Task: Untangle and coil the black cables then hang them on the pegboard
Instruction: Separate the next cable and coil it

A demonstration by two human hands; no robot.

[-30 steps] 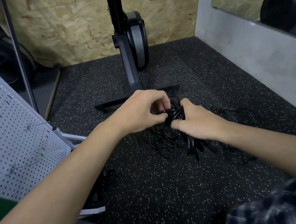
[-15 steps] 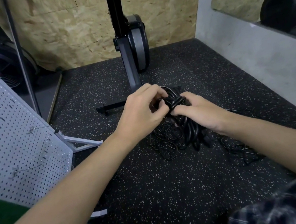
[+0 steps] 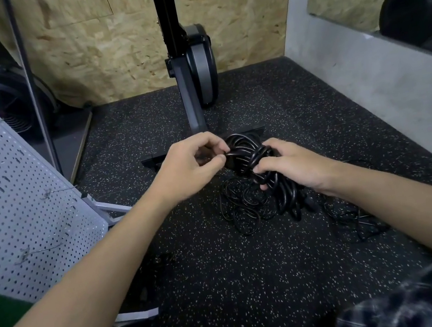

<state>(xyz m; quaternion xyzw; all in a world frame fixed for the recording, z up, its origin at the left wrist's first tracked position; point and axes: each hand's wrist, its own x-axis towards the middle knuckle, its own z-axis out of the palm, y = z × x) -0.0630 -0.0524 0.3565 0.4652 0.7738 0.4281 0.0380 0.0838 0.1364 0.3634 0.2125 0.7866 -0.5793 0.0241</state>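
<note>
A thick black cable bundle [image 3: 247,152] is held up over the speckled floor mat between both hands. My left hand [image 3: 192,164] pinches a strand at the bundle's left side with thumb and fingers. My right hand [image 3: 291,165] grips the bundle from the right, fingers curled round several loops. Below them a tangle of thinner black cable [image 3: 244,207] lies on the mat, and more thin cable [image 3: 359,219] trails off to the right. The white pegboard [image 3: 11,201] leans at the left with a few wire hooks on it.
A black exercise machine post [image 3: 191,102] with its foot bar stands just behind the hands. A fan [image 3: 9,97] sits at the back left. A grey wall [image 3: 385,97] runs along the right. My knees in plaid fabric [image 3: 417,301] fill the bottom edge.
Both hands lifted the thick bundle up and slightly away from me. The left hand shifted from gripping over the top to pinching a strand at the left side.
</note>
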